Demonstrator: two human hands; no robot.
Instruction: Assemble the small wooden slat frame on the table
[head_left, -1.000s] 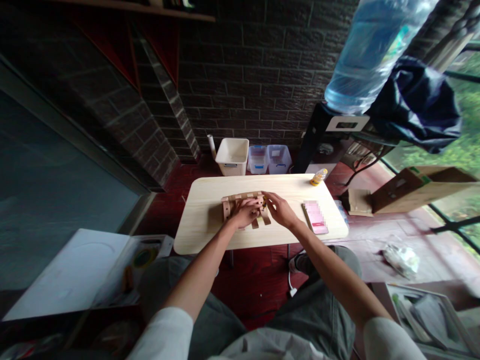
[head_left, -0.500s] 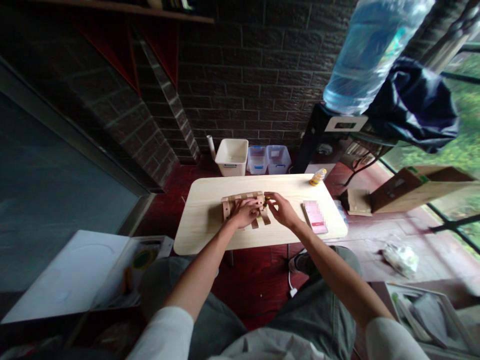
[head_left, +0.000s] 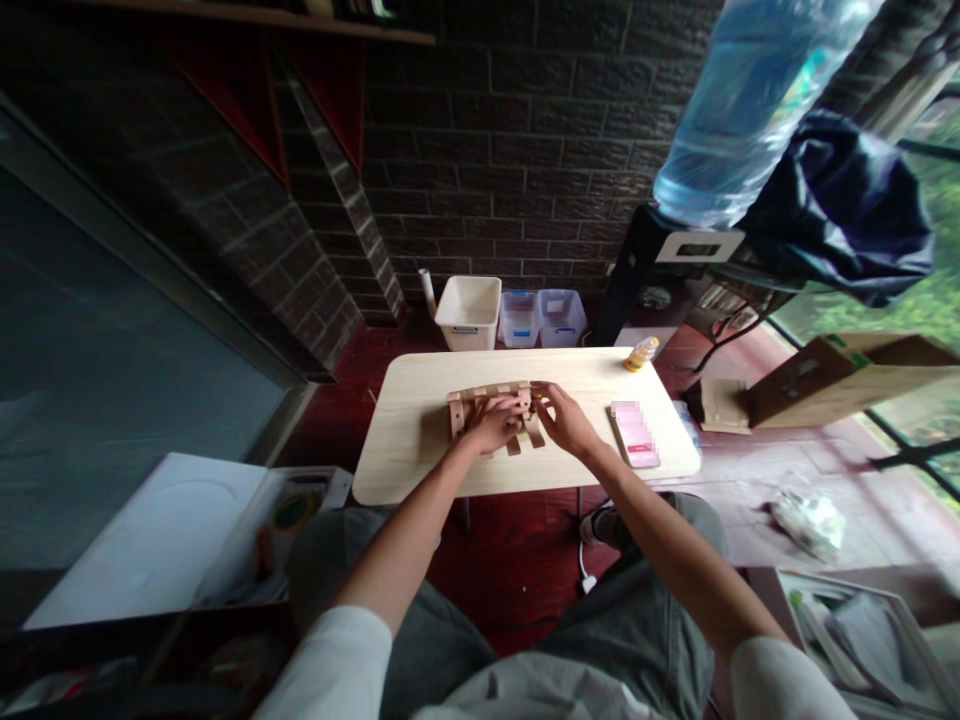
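Note:
A small slatted wooden frame rests on the pale table, with dark holes in its end pieces. My left hand lies over its middle and right part, fingers curled round the wood. At the frame's right end, my right hand pinches a short yellow-and-black tool that looks like a stubby screwdriver. The tool's tip is against or close to the right end piece; my fingers hide the exact contact. Curved slats stick out toward me below the left hand.
A phone lies on the table's right side, and a clear bottle with yellow parts stands at the back right corner. Beyond the table are a cream basket, two clear plastic bins and a water dispenser. Cardboard boxes stand at right.
My right fingers have shifted slightly about the yellow-and-black tool, and the tool looks turned. My left hand stays on the wooden frame. The whole view has moved a little.

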